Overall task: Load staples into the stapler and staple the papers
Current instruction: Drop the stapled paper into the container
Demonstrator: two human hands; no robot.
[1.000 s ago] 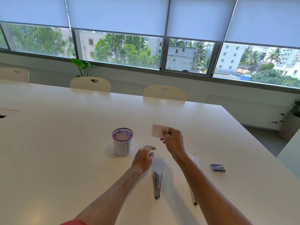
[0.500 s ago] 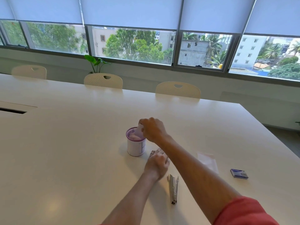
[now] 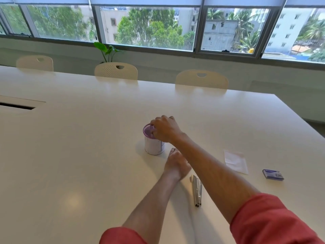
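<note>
One stapler [image 3: 197, 191] lies on the white table [image 3: 88, 147], opened out flat, its long axis running from six o'clock toward twelve, the hinged end nearest the person. One sheet of paper [image 3: 235, 162] lies at about three o'clock from it, and one small blue box [image 3: 273, 174] sits just beyond the paper, further toward three. One cup [image 3: 153, 143] with a purple rim stands at eleven o'clock from the stapler. Three chairs [image 3: 116, 71] line the far edge, with one plant [image 3: 106, 50] behind the middle one.

The right hand [image 3: 165, 128] is over the cup's mouth, fingers curled down into it; I cannot tell whether they grip anything. The left hand [image 3: 176, 164] rests flat and loose on the table, holding nothing, between cup and stapler.

A second ago the right hand held a pink slip up in the air; now it has dropped to the cup and the slip is out of sight.
</note>
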